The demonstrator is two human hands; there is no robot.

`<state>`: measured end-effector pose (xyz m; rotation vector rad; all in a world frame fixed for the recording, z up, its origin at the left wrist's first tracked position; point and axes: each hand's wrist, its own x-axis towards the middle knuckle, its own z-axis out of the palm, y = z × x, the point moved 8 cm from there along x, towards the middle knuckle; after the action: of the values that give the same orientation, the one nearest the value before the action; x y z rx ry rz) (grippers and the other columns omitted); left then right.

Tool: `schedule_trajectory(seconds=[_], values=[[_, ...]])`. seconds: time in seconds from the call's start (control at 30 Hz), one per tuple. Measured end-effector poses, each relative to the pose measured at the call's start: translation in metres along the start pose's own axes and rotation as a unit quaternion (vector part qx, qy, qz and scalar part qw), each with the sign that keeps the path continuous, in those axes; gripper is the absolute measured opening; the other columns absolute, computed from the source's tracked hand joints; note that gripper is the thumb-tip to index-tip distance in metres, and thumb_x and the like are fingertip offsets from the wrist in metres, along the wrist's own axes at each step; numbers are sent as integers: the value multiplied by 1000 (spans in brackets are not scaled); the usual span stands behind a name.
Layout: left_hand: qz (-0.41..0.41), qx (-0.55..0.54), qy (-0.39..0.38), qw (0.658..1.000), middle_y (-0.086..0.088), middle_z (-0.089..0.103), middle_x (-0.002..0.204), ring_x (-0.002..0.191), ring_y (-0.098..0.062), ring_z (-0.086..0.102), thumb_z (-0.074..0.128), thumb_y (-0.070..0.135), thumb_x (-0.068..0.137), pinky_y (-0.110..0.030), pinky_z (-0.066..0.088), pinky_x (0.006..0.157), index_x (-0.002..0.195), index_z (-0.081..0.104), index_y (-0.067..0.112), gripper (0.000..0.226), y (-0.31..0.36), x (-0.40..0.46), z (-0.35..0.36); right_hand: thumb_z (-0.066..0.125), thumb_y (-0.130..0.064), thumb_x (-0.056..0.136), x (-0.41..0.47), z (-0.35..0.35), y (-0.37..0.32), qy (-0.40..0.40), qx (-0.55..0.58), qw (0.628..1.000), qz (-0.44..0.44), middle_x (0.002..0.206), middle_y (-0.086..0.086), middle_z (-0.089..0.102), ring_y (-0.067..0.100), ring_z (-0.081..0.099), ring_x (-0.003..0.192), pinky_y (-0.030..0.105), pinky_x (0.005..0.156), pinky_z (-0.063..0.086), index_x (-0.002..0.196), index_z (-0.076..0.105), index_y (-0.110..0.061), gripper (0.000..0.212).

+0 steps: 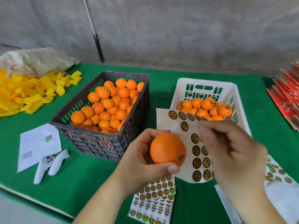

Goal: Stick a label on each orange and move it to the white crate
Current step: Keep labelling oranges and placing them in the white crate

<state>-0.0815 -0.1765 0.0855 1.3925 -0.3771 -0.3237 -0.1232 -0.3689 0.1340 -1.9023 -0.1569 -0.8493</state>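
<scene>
My left hand grips one orange above the green table, its stem end facing lower right. Behind the orange stands a label sheet with round dark-and-gold labels. My right hand is blurred and pinches at the sheet's upper part, apparently on a label. The black crate at centre left is full of unlabelled oranges. The white crate at right holds several oranges, some showing labels.
More label sheets lie at the table's near edge, with others at right. Two white controllers and a printed paper lie left. Yellow wrappers and a sack fill the far left, red flat boxes the right edge.
</scene>
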Motion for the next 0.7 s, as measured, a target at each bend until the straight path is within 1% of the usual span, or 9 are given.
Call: schedule_trajectory(seconds=[0.07, 0.1, 0.2, 0.3, 0.4, 0.5, 0.57, 0.63, 0.7], values=[[-12, 2, -9, 1000, 2, 70, 121, 104, -21, 72, 97, 49, 60, -27, 58, 80, 123, 65, 21, 76, -4, 2, 0, 63, -25, 99, -4, 22, -21, -103, -59, 988, -100, 103, -14, 71, 1, 66, 96, 10, 83, 47, 109, 79, -25, 19], [-19, 2, -12, 1000, 1, 70, 118, 103, -22, 72, 98, 48, 59, -28, 59, 79, 122, 65, 20, 76, -7, 2, -1, 64, -24, 99, -4, 28, -24, -138, -72, 981, -114, 105, -10, 70, 0, 64, 99, 10, 85, 45, 111, 80, -20, 20], [-38, 11, -2, 999, -3, 72, 118, 103, -23, 73, 97, 52, 57, -30, 58, 81, 122, 67, 21, 79, -14, 2, -4, 68, -23, 96, -4, 28, -7, -208, -64, 974, -61, 113, -12, 65, 3, 63, 108, 14, 88, 47, 120, 78, -20, 26], [-54, 3, 28, 998, -4, 74, 113, 100, -21, 74, 97, 56, 56, -27, 58, 82, 119, 70, 20, 78, -22, 5, -8, 65, -43, 92, -25, 34, 4, -280, -121, 951, -57, 133, -11, 52, 13, 53, 126, 20, 99, 43, 148, 60, -28, 58], [-75, -17, 36, 996, -4, 76, 109, 98, -20, 73, 96, 59, 56, -26, 57, 84, 117, 71, 22, 76, -31, 9, -8, 67, -54, 83, -37, 52, 4, -235, -175, 953, -81, 141, -5, 46, 13, 46, 127, 22, 101, 42, 149, 51, -22, 75], [-95, -43, -6, 995, -6, 76, 115, 107, -26, 73, 92, 63, 60, -32, 58, 88, 122, 71, 25, 76, -38, 11, 2, 69, -55, 79, -32, 52, 9, -161, -136, 976, -47, 135, -10, 48, 11, 48, 123, 16, 100, 41, 141, 55, -23, 72], [-98, -107, -7, 989, -16, 72, 125, 116, -36, 69, 89, 63, 65, -40, 60, 92, 127, 70, 19, 78, -41, 15, 4, 75, -58, 75, -28, 43, 15, -137, -121, 983, -34, 132, -19, 51, 8, 51, 121, 12, 103, 38, 139, 59, -26, 73], [-101, -189, 44, 976, -20, 70, 129, 115, -39, 69, 87, 54, 72, -46, 62, 92, 124, 73, 15, 67, -44, 21, -4, 80, -61, 70, -21, 31, 26, -128, -81, 988, 4, 135, -25, 51, 1, 54, 119, 10, 101, 39, 139, 60, -36, 76], [-105, -205, 116, 966, -15, 74, 124, 106, -34, 73, 86, 33, 78, -45, 63, 85, 115, 78, 20, 41, -50, 28, -18, 86, -59, 69, -7, 19, 40, -108, -68, 991, 25, 135, -21, 52, -3, 55, 117, 8, 99, 41, 140, 56, -43, 79]])
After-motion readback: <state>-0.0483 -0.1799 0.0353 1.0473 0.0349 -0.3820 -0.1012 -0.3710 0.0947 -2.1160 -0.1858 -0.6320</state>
